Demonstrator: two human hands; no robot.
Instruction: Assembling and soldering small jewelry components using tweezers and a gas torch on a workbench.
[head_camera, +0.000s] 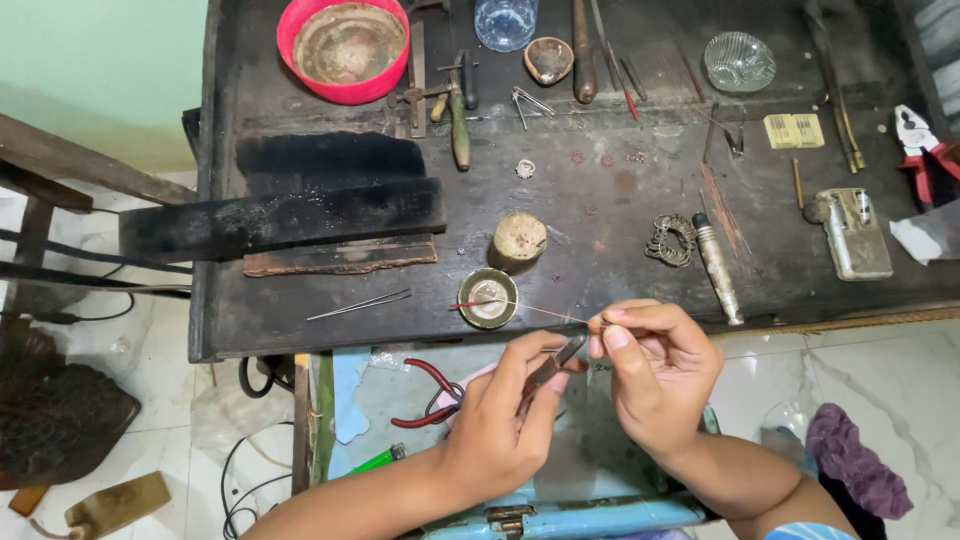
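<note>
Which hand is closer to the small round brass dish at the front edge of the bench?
Left. The left hand sits just below the brass dish, holding dark pliers. The right hand is farther off to the dish's right, pinching a thin wire.

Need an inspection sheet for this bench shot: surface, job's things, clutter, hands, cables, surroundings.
Surface: dark, worn workbench, stained.
Job's things: thin wire running from small brass dish to the hands; pliers.
Clutter: red bowl, glass dish, wooden stump, red-handled cutters, green lighter.
Hands: left hand grips the pliers; right hand pinches the wire end.
Cables: black cables on the floor.
Surroundings: white tiled floor, purple cloth.
</note>
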